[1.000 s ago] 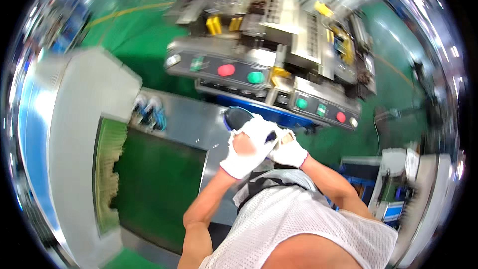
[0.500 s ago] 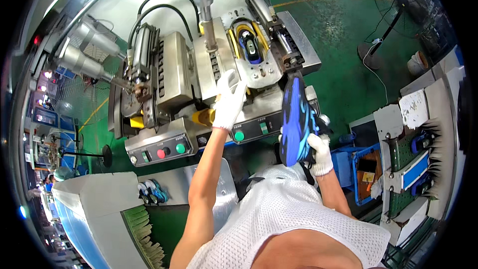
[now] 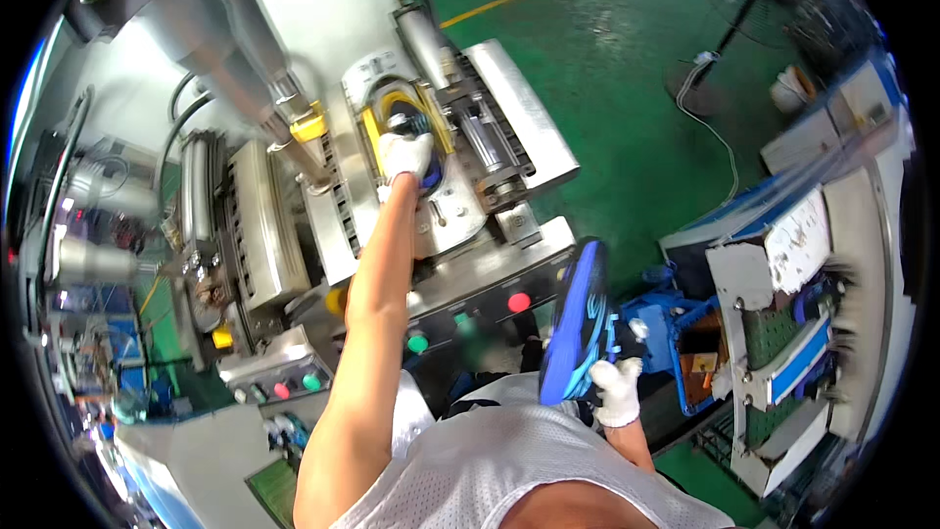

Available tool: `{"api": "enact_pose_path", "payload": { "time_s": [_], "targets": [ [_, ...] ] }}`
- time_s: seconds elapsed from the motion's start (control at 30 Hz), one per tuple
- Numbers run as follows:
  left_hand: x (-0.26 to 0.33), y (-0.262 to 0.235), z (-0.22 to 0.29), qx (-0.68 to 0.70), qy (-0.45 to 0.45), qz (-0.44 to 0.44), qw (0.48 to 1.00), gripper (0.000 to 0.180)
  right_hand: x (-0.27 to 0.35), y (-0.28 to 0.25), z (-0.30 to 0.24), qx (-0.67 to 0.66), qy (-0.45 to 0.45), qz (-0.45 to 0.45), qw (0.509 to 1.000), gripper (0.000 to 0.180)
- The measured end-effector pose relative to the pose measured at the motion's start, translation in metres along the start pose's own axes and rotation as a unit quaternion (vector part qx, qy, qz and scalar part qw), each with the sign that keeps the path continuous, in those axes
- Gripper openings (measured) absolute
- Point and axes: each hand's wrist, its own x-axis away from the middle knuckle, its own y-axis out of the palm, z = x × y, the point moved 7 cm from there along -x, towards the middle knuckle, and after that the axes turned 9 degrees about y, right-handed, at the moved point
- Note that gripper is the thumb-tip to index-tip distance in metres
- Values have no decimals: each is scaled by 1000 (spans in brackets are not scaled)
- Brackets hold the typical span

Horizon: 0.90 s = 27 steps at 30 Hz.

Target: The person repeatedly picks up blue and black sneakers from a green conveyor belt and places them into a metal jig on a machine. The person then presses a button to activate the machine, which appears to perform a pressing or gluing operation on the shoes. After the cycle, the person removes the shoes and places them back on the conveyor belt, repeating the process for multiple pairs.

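Lower centre-right: right hand point(image 3: 619, 390), white-gloved, clenched on the lower end of a blue shoe point(image 3: 580, 318), held upright, sole outward. Looks light, with a stiff sole and softer upper; best gripped at heel or midsole.

Upper centre: left hand point(image 3: 404, 154), gloved, presses on a dark shoe part in the yellow-rimmed mould point(image 3: 377, 116) of the grey press machine point(image 3: 509, 118); grip unclear.

Behind: green floor point(image 3: 627, 69).

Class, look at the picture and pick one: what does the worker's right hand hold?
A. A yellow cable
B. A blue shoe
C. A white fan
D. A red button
B: the gloved right hand grips a blue shoe by its lower end, sole outward, while the left hand reaches into the yellow-rimmed mould on the machine.
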Motion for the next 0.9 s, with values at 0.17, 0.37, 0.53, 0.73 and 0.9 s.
{"api": "enact_pose_path", "payload": {
  "time_s": [0.17,0.37,0.53,0.73,0.9],
  "targets": [
    [-21,-53,-69,159,-22,68,985,49,-14,22,1,75,33,-6,997,58],
    [136,-151,6,129,7,62,990,62,-52,87,-27,169,-50,-34,984,47],
    [300,-205,-19,268,63,0,961,52,-167,216,-53,221,-37,-141,964,30],
    [478,-220,-130,184,-106,-57,976,61,-344,361,-28,699,-180,-37,691,44],
    [647,-204,-221,42,-361,88,928,73,-410,358,60,797,-219,-18,563,64]
  ]
}}
